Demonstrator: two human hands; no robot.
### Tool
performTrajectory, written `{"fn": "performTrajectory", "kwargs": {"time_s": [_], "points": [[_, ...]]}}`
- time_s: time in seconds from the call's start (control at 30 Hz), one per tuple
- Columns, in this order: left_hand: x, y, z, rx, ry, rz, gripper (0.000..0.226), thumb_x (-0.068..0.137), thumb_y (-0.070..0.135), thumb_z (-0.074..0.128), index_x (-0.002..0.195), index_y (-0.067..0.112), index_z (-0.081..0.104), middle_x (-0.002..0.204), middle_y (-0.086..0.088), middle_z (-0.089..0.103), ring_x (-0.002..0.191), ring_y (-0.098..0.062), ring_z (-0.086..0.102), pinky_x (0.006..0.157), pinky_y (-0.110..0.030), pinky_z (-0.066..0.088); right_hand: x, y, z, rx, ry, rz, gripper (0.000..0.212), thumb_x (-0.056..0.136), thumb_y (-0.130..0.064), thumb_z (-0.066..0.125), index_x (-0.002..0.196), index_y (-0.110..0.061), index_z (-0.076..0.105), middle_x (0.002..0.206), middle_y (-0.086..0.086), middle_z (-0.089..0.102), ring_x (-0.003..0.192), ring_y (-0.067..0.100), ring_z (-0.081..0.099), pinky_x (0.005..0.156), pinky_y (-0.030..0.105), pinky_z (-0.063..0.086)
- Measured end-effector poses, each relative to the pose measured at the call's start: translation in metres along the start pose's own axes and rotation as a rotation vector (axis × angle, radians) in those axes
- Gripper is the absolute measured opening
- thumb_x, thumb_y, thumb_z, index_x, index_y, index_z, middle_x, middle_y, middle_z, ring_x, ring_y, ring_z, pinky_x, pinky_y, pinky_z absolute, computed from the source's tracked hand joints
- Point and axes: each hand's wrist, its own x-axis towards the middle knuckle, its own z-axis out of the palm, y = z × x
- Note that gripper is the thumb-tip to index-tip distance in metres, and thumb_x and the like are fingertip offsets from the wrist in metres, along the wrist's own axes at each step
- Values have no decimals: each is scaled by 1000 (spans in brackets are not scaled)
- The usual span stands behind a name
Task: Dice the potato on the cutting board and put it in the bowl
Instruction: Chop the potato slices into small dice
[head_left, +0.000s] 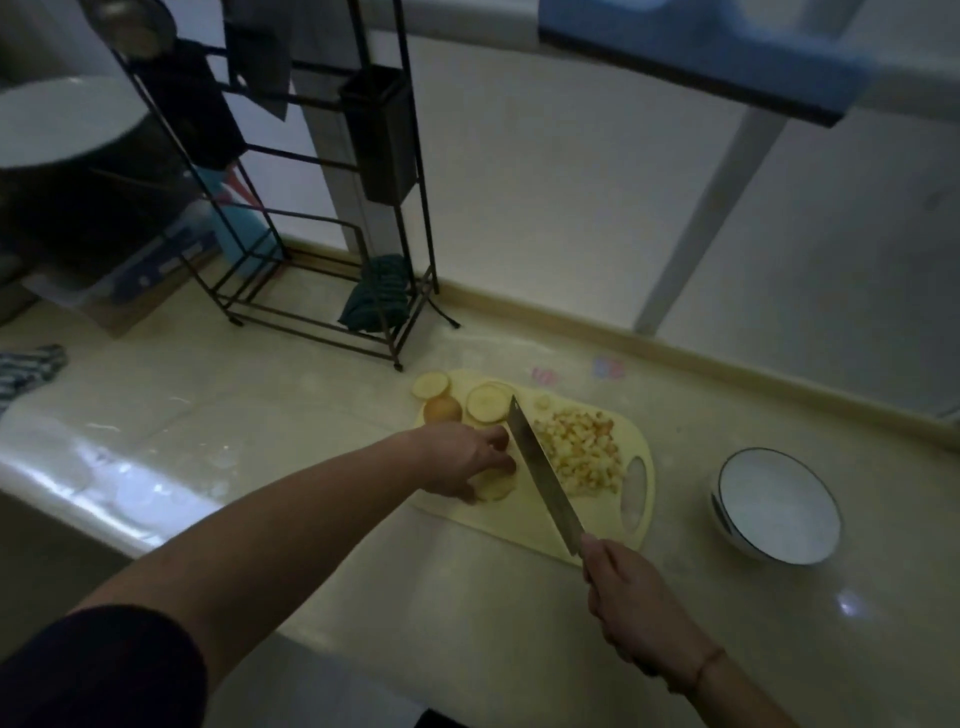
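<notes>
On the pale cutting board (524, 525) we record our left hand (462, 457) with fingers curled over a potato slice (496, 486), and our right hand (631, 597) gripping the handle of a knife (540, 467) whose blade lies between that slice and a heap of diced potato (579, 452). Further slices (488, 402) and a potato end (442, 409) sit at the board's far edge. An empty white bowl (776, 506) stands on the table (311, 415) to the right, apart from the board.

Glossy, smooth desk (311, 415); matt plastic-looking cutting board (524, 525); shiny metal knife (545, 478) blade; glazed white bowl (779, 506); thin black metal rack (322, 291); green cloth (376, 291).
</notes>
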Motion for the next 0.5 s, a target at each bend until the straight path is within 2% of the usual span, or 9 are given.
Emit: {"fn": "performTrajectory", "kwargs": {"time_s": [0.17, 0.37, 0.5], "points": [[-1, 3, 1, -142, 26, -44, 71, 90, 28, 71, 152, 21, 37, 145, -6, 35, 106, -28, 60, 88, -36, 47, 5, 2, 7, 62, 12, 53, 43, 97, -53, 39, 77, -15, 45, 55, -2, 43, 36, 11, 34, 38, 20, 28], [6, 8, -4, -22, 18, -125, 86, 84, 40, 77, 154, 30, 29, 147, -5, 36, 111, -29, 59, 85, -39, 51, 10, 0, 1, 7, -14, 28, 43, 97, -53, 38, 78, -15, 46, 56, -2, 43, 36, 11, 34, 39, 20, 29], [7, 11, 0, -93, 3, -139, 88, 84, 33, 78, 155, 28, 26, 141, -6, 40, 113, -30, 58, 88, -42, 51, 11, -1, -3, 3, -41, 41, 44, 97, -55, 36, 79, -16, 45, 60, 0, 42, 35, 10, 33, 39, 20, 27]]}}
